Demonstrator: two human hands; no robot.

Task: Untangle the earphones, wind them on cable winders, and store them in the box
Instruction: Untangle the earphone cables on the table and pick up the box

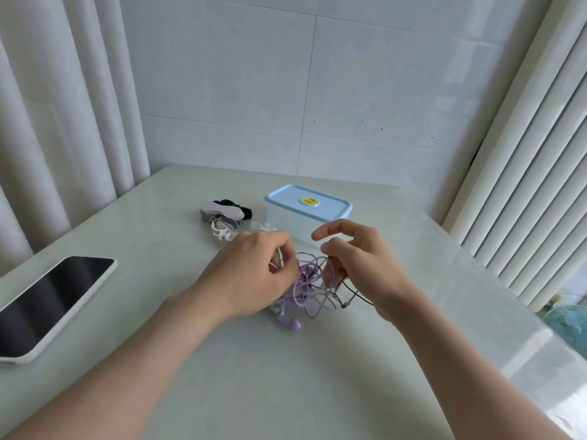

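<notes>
— At the centre of the pale glossy table [286,392], how many things do you count?
— One knot of tangled earphones [313,282], with purple, black and pale cords; how many sets, I cannot tell; one purple earbud [290,324] lies at its near side, pointing towards the near right.
— And the hands?
— Two; the left hand [254,271] has its fingers curled, pinching a pale cord at the knot's left; the right hand [359,265] pinches purple and black strands at the knot's right, forefinger lifted free.
— Has the knot a long axis?
— None that I can see; it sprawls between the hands.
— Behind it?
— One translucent plastic box with a light blue lid [308,211], lid on, long axis left to right; just left of it, one heap of white, grey and black cable winders [224,217], too overlapped to count; far left, one white-edged dark-screened phone [54,303], face up, lying from near left to far right.
</notes>
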